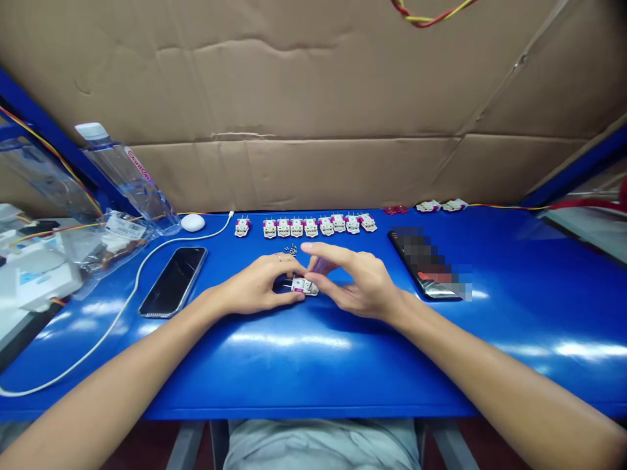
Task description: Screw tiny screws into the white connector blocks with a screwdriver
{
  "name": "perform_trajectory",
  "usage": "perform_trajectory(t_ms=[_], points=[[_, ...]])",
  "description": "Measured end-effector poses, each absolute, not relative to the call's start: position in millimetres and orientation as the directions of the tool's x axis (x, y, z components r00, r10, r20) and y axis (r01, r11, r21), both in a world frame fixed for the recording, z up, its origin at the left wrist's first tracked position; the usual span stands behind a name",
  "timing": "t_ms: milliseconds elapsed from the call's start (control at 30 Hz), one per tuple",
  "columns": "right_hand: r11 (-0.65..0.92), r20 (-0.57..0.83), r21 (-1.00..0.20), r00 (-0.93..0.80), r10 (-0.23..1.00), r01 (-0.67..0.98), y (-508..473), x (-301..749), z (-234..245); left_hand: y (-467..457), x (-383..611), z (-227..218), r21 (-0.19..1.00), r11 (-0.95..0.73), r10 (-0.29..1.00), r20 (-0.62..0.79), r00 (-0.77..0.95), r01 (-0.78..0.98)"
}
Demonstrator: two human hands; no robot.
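Both my hands meet at the middle of the blue table (313, 365). My left hand (259, 287) pinches a small white and purple plug part (304, 286) against the table. My right hand (355, 281) touches the same part with thumb and lower fingers, its index finger stretched out to the left; something pale purple shows between its fingers. A few tiny screws (292, 249) lie just beyond my hands. Behind them runs a row of several similar white and purple parts (311, 226).
A black phone (174, 281) lies at left with a white cable (147, 258) and white mouse-shaped object (192, 222). Clear plastic bags (122, 176) sit far left. A second phone (428, 267) lies right. Two more parts (441, 205) and cardboard wall (313, 98) stand behind.
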State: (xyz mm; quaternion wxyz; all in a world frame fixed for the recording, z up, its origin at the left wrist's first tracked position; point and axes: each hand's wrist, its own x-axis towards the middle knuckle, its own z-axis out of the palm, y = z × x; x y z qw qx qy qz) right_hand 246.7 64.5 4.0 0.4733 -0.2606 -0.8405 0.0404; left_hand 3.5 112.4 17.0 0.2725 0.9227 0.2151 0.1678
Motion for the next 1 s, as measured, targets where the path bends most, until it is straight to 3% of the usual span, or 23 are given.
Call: perform_trajectory(t_ms=[200,333,1000], points=[[0.849,0.735,-0.383,-0.436,0.519,0.364,65.6,247.9,2.5,112.1,3.3,17.7,0.565,-0.761,0.495,0.188,0.848,0.319],[0.865,0.774,-0.310,-0.423,0.471,0.395,65.6,249.1,2.6,112.3,3.5,17.1,0.585,-0.752,0.489,0.182,0.853,0.306],[0.863,0.746,-0.304,-0.463,0.479,0.403,66.1,251.6,3.3,113.0,2.2,16.1,0.567,-0.759,0.493,0.181,0.851,0.320]])
